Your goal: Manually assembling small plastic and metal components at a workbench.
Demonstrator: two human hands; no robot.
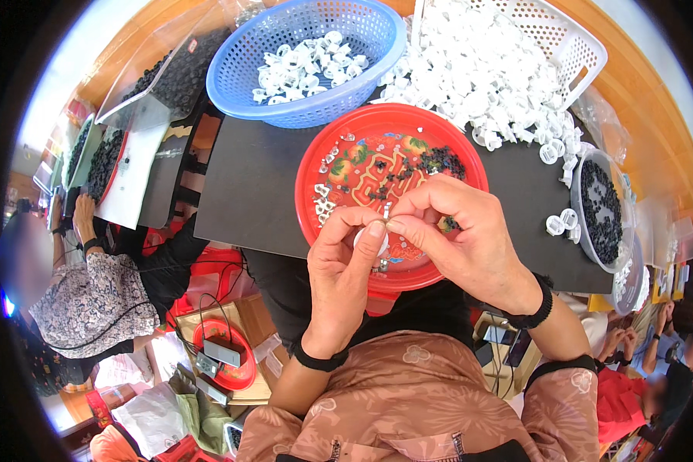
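Note:
Above the near half of a red tray, my two hands meet at the fingertips. My left hand pinches a small white plastic piece between thumb and fingers. My right hand comes in from the right, its thumb and forefinger pressed together at the top of that piece; anything tiny between them is hidden. Small black parts lie in a heap at the tray's far right. Several clear and white bits rest along its left side.
A blue basket with white pieces stands behind the tray. White pieces spill from a white basket onto the dark table. At right is a clear tub of black parts. Another person's hand works at left.

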